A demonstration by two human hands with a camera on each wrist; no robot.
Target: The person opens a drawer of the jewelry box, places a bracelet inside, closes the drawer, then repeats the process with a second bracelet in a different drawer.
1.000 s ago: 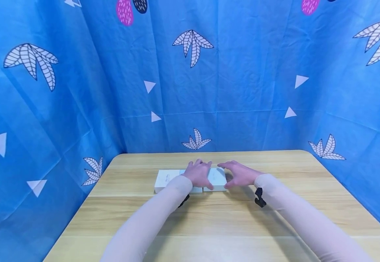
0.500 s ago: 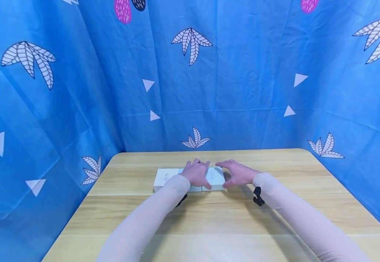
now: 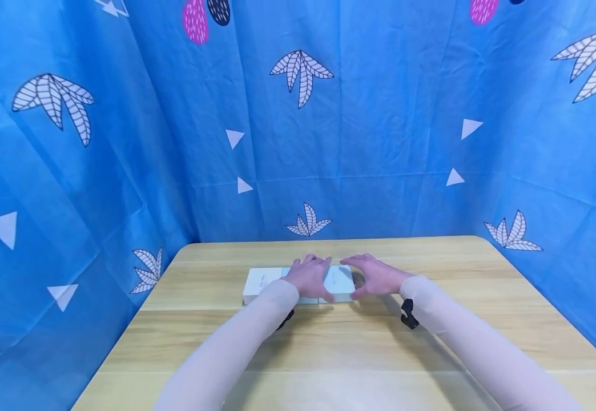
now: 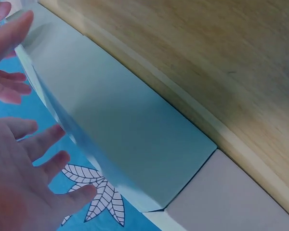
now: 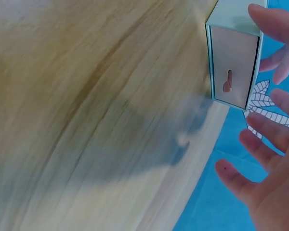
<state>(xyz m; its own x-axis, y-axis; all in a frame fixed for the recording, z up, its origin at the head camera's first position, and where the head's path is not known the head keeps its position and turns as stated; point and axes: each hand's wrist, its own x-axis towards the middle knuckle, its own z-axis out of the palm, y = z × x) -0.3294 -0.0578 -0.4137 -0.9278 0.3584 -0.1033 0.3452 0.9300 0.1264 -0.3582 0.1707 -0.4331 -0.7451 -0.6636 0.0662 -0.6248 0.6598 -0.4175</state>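
Observation:
Three small boxes lie end to end in a row near the table's far side. On the left is a white box (image 3: 263,278) with small lettering; a pale blue-green box (image 4: 130,120) sits in the middle, partly hidden by the left hand in the head view. At the right end is another pale green box (image 3: 341,278), whose drawer-like end shows a small ribbon tab (image 5: 228,82). My left hand (image 3: 308,277) spreads over the middle box, thumb at the front where the green boxes meet. Fingers spread, my right hand (image 3: 380,277) is beside the right box's end, thumb near its front corner.
The boxes stand on a wooden table (image 3: 359,354) with rounded far corners. Blue patterned curtain (image 3: 380,142) hangs behind and along both sides. Each wrist wears a black strap, such as the right strap (image 3: 409,314).

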